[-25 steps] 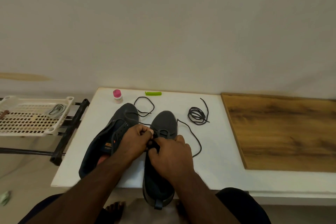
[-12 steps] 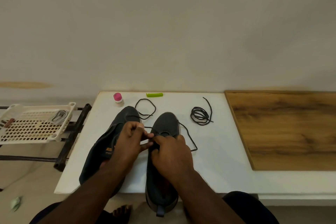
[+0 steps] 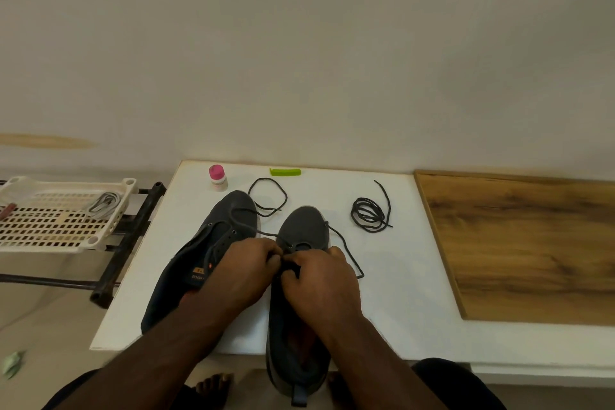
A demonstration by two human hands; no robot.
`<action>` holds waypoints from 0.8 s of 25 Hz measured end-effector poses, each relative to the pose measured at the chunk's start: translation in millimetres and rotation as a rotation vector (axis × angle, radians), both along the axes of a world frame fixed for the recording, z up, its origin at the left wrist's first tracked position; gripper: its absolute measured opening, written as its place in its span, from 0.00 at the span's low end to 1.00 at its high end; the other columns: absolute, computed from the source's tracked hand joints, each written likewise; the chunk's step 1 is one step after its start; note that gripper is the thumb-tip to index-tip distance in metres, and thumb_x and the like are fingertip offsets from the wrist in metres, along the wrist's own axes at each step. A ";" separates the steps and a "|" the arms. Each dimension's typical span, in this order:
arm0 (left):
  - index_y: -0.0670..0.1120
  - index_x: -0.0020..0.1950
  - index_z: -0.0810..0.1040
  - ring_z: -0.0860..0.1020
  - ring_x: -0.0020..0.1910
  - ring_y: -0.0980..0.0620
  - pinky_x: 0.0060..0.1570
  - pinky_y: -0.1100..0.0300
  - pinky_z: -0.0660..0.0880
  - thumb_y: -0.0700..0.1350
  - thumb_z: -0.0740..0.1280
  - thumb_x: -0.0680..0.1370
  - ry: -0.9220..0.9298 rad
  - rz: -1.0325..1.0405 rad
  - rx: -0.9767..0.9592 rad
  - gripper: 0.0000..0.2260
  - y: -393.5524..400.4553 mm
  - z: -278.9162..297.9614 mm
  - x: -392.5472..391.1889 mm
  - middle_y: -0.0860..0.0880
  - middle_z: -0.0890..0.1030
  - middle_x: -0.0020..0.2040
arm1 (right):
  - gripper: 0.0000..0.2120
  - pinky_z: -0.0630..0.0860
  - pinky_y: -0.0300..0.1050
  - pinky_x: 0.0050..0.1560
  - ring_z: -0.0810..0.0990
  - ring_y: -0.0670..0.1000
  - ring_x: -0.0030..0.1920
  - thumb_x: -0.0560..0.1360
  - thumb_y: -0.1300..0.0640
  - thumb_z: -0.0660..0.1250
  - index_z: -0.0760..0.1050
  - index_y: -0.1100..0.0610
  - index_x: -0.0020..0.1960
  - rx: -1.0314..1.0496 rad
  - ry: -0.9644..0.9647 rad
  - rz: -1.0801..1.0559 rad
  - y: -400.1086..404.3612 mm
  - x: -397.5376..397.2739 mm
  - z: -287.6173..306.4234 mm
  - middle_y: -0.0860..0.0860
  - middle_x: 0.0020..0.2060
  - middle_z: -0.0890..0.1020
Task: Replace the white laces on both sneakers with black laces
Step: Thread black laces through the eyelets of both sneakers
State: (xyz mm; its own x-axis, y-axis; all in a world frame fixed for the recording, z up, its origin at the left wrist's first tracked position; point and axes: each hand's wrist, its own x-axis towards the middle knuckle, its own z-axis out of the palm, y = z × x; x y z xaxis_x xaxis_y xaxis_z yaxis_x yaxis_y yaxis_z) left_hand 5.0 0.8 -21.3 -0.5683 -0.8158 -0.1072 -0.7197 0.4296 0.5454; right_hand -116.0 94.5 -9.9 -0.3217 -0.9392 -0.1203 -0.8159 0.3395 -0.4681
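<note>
I see two dark sneakers on the white table [image 3: 416, 276], and I place everything else from the right shoe [image 3: 301, 280], which lies toe away from me with its heel hanging over the table's near edge. My left hand [image 3: 243, 273] and right hand [image 3: 321, 280] meet over its eyelets, just behind the toe. Both have curled fingers and seem to pinch the black lace [image 3: 346, 251] there, though the exact pinch is hidden between the fingertips, so I cannot tell how tightly. From the hands, one strand of that lace loops out to the right of the shoe and lies on the table; another runs left and away, crossing the toe of the left shoe [image 3: 196, 263] and ending in a loose loop beyond it. The left shoe lies just beside the right shoe, angled, toe away, my left forearm over its heel part. A coiled lace [image 3: 369, 218] lies well to the right of the right shoe's toe, apart from it. Beyond both toes, near the wall, stand a small bottle [image 3: 218, 178] with a pink cap and a green comb [image 3: 285, 172]. Far left of the shoes, off the table, a white basket [image 3: 60, 233] holds a pale bundle of laces [image 3: 103, 205]. Right of the shoe, a wood board [image 3: 532, 250] lies on the table.
</note>
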 end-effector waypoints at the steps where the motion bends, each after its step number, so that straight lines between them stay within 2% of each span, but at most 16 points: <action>1: 0.50 0.45 0.81 0.76 0.37 0.58 0.35 0.72 0.65 0.45 0.64 0.79 -0.018 0.003 -0.024 0.06 -1.0 4.1 0.7 0.53 0.81 0.40 | 0.15 0.74 0.47 0.54 0.73 0.50 0.54 0.79 0.47 0.57 0.81 0.45 0.56 -0.002 0.017 0.000 0.4 0.1 -0.5 0.45 0.47 0.82; 3: 0.47 0.42 0.78 0.77 0.37 0.56 0.37 0.65 0.70 0.43 0.63 0.79 0.109 0.102 -0.035 0.07 0.0 13.6 3.6 0.52 0.81 0.38 | 0.15 0.74 0.47 0.53 0.74 0.50 0.54 0.79 0.47 0.58 0.81 0.45 0.57 -0.014 0.028 -0.009 0.8 -0.4 -1.2 0.45 0.48 0.83; 4: 0.44 0.43 0.78 0.79 0.39 0.55 0.39 0.64 0.73 0.41 0.62 0.80 0.262 0.188 0.027 0.08 0.9 18.3 4.6 0.51 0.82 0.40 | 0.15 0.74 0.47 0.54 0.74 0.50 0.55 0.79 0.47 0.58 0.82 0.45 0.58 -0.016 0.019 -0.013 0.7 -1.1 -1.4 0.45 0.49 0.83; 6: 0.37 0.49 0.79 0.83 0.45 0.50 0.47 0.61 0.79 0.37 0.60 0.82 0.724 0.410 0.326 0.09 0.0 30.6 5.9 0.48 0.84 0.44 | 0.16 0.75 0.48 0.56 0.74 0.51 0.57 0.79 0.47 0.59 0.81 0.45 0.61 -0.005 -0.003 -0.010 0.2 -2.8 -1.6 0.45 0.52 0.84; 7: 0.38 0.48 0.78 0.83 0.42 0.48 0.46 0.56 0.82 0.39 0.58 0.82 1.003 0.547 0.509 0.10 -0.2 38.2 8.1 0.46 0.84 0.40 | 0.16 0.75 0.48 0.56 0.74 0.51 0.57 0.79 0.47 0.60 0.80 0.45 0.62 -0.005 -0.011 -0.004 0.2 -3.3 -2.0 0.45 0.53 0.84; 8: 0.42 0.45 0.76 0.82 0.34 0.49 0.41 0.53 0.83 0.42 0.57 0.83 1.195 0.645 0.625 0.11 -0.9 41.9 11.2 0.47 0.81 0.35 | 0.16 0.75 0.48 0.56 0.74 0.51 0.58 0.78 0.48 0.60 0.80 0.45 0.62 -0.012 -0.017 0.003 0.8 -3.3 -2.3 0.44 0.54 0.84; 9: 0.45 0.43 0.74 0.77 0.28 0.52 0.36 0.53 0.81 0.44 0.56 0.83 1.249 0.683 0.650 0.12 -1.5 42.0 13.0 0.48 0.77 0.31 | 0.16 0.74 0.48 0.55 0.73 0.51 0.58 0.78 0.48 0.60 0.80 0.45 0.62 -0.022 -0.024 0.008 1.1 -3.1 -2.4 0.44 0.54 0.84; 10: 0.47 0.41 0.73 0.72 0.25 0.55 0.33 0.55 0.78 0.46 0.57 0.83 1.138 0.650 0.590 0.12 -1.2 38.8 13.8 0.51 0.74 0.29 | 0.16 0.74 0.48 0.55 0.73 0.51 0.57 0.78 0.48 0.60 0.81 0.45 0.61 -0.027 -0.030 0.011 1.6 -2.8 -2.5 0.44 0.53 0.84; 12: 0.51 0.43 0.77 0.72 0.28 0.60 0.34 0.61 0.71 0.48 0.59 0.83 0.629 0.404 0.299 0.11 4.9 25.6 10.4 0.56 0.75 0.31 | 0.15 0.74 0.47 0.54 0.73 0.51 0.57 0.78 0.48 0.59 0.81 0.46 0.59 -0.027 -0.034 0.014 1.1 -3.1 -2.7 0.45 0.51 0.83; 13: 0.54 0.46 0.79 0.75 0.33 0.62 0.37 0.65 0.70 0.49 0.61 0.83 0.382 0.229 0.152 0.09 8.3 18.1 5.9 0.58 0.78 0.35 | 0.14 0.74 0.47 0.54 0.73 0.51 0.56 0.78 0.47 0.59 0.81 0.46 0.57 -0.030 -0.034 0.011 0.7 -3.5 -3.0 0.46 0.49 0.83; 15: 0.54 0.54 0.82 0.78 0.45 0.62 0.45 0.68 0.68 0.49 0.62 0.83 0.086 0.006 0.033 0.09 10.8 6.6 -1.2 0.57 0.82 0.47 | 0.13 0.75 0.47 0.53 0.73 0.51 0.55 0.79 0.46 0.58 0.80 0.46 0.55 -0.033 -0.043 -0.002 -0.2 -4.3 -3.3 0.45 0.47 0.82; 16: 0.52 0.55 0.82 0.79 0.47 0.59 0.47 0.67 0.68 0.48 0.62 0.83 0.014 -0.030 0.013 0.10 10.7 3.9 -3.0 0.55 0.83 0.49 | 0.13 0.75 0.47 0.54 0.73 0.51 0.55 0.79 0.46 0.58 0.80 0.46 0.56 -0.029 -0.048 -0.004 -0.2 -4.3 -3.8 0.45 0.48 0.82; 18: 0.51 0.49 0.82 0.78 0.42 0.58 0.44 0.64 0.68 0.48 0.62 0.82 -0.016 -0.012 -0.040 0.10 8.0 8.0 -3.6 0.54 0.83 0.44 | 0.14 0.74 0.48 0.55 0.73 0.50 0.56 0.80 0.46 0.58 0.80 0.45 0.58 -0.030 -0.039 -0.005 -0.2 -4.8 -5.3 0.45 0.51 0.83; 20: 0.48 0.39 0.78 0.75 0.33 0.58 0.36 0.60 0.69 0.49 0.63 0.80 0.138 0.116 -0.049 0.11 6.8 15.3 1.7 0.53 0.78 0.33 | 0.14 0.74 0.47 0.56 0.73 0.51 0.58 0.80 0.47 0.59 0.80 0.45 0.60 -0.032 -0.038 -0.010 -0.6 -5.6 -5.6 0.45 0.53 0.83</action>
State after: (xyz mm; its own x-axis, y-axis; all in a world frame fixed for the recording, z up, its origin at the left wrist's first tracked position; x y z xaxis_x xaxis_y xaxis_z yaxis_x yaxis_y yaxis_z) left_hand 6.7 7.6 -6.0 -0.4766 -0.8791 0.0068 -0.6859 0.3766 0.6226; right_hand -121.6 93.9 -15.5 -0.3273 -0.9393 -0.1027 -0.7939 0.3323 -0.5092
